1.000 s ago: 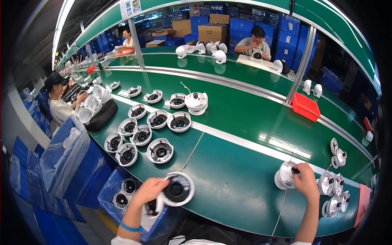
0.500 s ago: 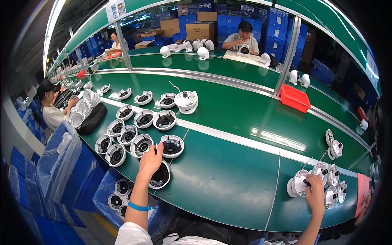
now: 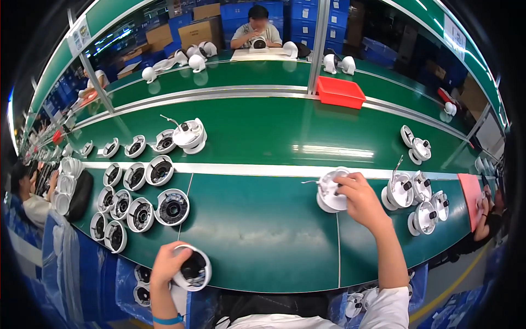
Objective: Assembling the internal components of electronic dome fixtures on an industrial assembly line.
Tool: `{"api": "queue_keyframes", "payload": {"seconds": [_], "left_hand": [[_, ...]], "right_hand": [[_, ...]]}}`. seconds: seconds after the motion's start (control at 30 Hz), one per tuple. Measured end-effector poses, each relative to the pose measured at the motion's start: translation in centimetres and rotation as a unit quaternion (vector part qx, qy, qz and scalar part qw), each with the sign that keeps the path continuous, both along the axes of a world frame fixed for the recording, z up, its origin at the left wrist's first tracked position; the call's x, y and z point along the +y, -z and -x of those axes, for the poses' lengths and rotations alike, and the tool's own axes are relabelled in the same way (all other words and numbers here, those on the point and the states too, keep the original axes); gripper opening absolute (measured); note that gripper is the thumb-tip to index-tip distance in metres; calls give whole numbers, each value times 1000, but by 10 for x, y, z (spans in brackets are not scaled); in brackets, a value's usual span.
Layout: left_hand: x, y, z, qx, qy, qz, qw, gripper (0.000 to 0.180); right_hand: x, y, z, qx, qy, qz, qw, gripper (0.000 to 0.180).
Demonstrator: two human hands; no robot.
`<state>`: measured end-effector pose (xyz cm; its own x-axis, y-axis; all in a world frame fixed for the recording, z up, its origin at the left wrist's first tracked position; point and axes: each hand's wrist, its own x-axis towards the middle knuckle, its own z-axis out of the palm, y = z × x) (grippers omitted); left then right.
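Bowls at left: black-centred white bowls (image 3: 140,214) lie in loose rows on the counter (image 3: 263,219), open-faced, none seen closed up.
Left hand: the person's left hand (image 3: 169,264) grasps the rim of one bowl (image 3: 194,268) at the counter's near edge.
Far side: a white cup with a wire (image 3: 189,136) stands beside the back row, separate from the bowls.
Between the hands: the held pieces are well apart, seemingly unjoined.
Right hand: the right hand (image 3: 359,200) grasps a wired cup (image 3: 330,192) with its fingers reaching inside.
Cups at right: white cups (image 3: 424,217) with black blocks stand clustered, apparently fitted but still open.
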<state>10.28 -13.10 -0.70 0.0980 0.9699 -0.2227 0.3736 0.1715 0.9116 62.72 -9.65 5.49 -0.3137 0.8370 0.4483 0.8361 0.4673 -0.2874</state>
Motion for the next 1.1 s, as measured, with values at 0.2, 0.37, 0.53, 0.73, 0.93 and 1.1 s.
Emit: {"api": "queue_keyframes", "payload": {"seconds": [0.2,0.37,0.53,0.73,0.93,1.1], "left_hand": [[87,11,-79,-59,101,-18,993,35],[144,9,-63,-1,-9,-26,1000,60],[168,15,-74,-221,-120,22,968,55],[178,18,-134,-454,-49,144,878,49],[178,35,-152,-568,82,132,808,49],[187,57,-143,-536,114,141,825,58]], "right_hand": [[24,2,52,76,48,11,996,52],[48,4,95,369,7,308,877,81],[72,16,95,260,60,356,896,52],[75,24,101,35,-10,62,997,19],[94,43,107,-35,-27,-18,999,21],[109,57,114,-29,-46,-39,998,25]]}}
